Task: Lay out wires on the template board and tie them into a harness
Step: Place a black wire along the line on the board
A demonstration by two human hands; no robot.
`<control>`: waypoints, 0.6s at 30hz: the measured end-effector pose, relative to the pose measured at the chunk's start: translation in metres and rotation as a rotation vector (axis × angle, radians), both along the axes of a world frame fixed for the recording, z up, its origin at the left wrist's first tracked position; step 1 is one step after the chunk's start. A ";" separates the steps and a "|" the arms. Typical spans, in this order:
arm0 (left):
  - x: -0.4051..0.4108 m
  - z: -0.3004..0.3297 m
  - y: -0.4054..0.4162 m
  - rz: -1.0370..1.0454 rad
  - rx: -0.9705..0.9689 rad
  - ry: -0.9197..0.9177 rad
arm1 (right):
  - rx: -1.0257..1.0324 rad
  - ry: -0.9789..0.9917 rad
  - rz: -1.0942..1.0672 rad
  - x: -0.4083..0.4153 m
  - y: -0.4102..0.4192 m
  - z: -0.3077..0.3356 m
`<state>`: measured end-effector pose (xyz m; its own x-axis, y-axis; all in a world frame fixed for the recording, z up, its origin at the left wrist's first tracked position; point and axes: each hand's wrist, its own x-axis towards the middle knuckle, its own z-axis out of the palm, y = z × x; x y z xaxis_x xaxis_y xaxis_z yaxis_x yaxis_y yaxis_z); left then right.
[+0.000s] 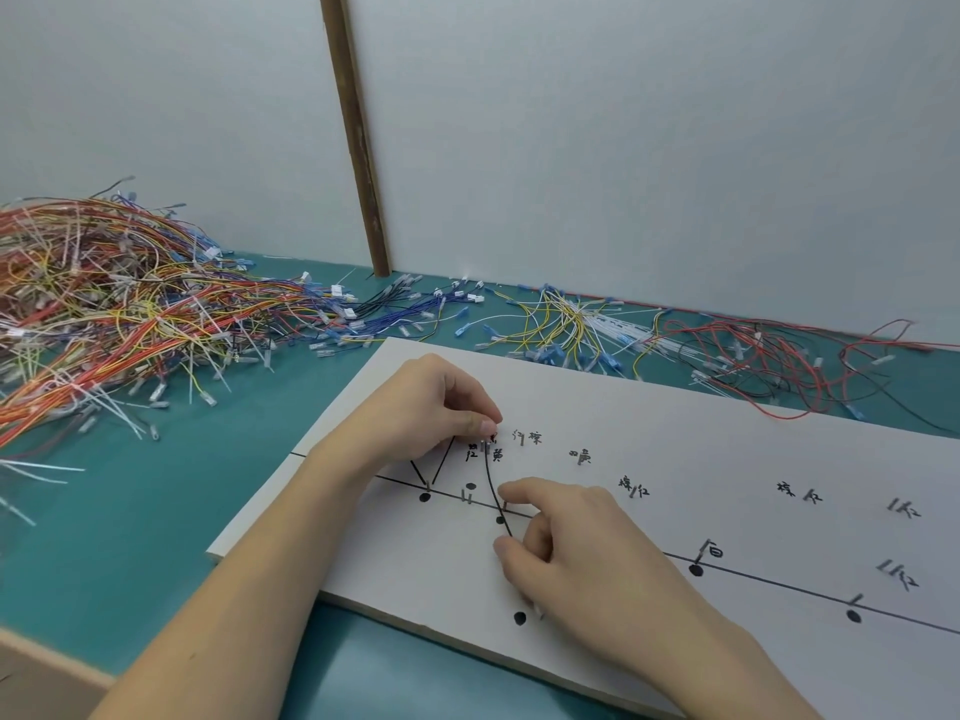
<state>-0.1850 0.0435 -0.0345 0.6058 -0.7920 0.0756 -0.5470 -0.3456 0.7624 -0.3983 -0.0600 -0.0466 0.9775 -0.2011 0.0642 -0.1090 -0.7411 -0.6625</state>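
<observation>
Fingers [488, 426] of two hands on one black wire [491, 485], one template board [727, 459]

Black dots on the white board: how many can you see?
6: one below the left hand, one beside it, one by the black wire, one near the front edge, two along the right line. Hands may hide more.

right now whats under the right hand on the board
The right hand pinches a black wire over the white template board. The wire's lower end and the drawn line beneath are covered.
</observation>
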 end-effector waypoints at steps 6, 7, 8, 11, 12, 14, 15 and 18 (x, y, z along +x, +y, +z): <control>-0.001 -0.001 0.000 0.009 -0.024 0.023 | 0.038 0.017 0.020 -0.001 0.005 0.000; -0.001 -0.001 0.000 0.009 -0.024 0.023 | 0.036 0.020 0.022 -0.001 0.005 0.000; -0.001 -0.001 -0.001 0.008 -0.022 0.021 | 0.035 0.021 0.021 -0.001 0.005 0.000; -0.001 -0.001 -0.001 0.005 -0.011 0.025 | 0.035 0.019 0.021 -0.001 0.005 0.000; -0.001 -0.001 -0.001 0.006 -0.007 0.026 | 0.034 0.019 0.021 -0.001 0.004 -0.001; -0.001 -0.001 -0.001 0.008 0.001 0.025 | 0.031 0.021 0.021 -0.001 0.004 -0.001; -0.001 -0.002 -0.001 0.008 0.003 0.026 | 0.031 0.023 0.022 -0.001 0.004 -0.001; -0.001 -0.002 -0.002 0.009 0.003 0.019 | 0.037 0.040 0.034 -0.001 0.003 0.000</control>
<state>-0.1862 0.0419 -0.0368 0.6141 -0.7868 0.0618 -0.5292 -0.3524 0.7719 -0.3994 -0.0572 -0.0471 0.9853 -0.1697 0.0181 -0.1114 -0.7200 -0.6849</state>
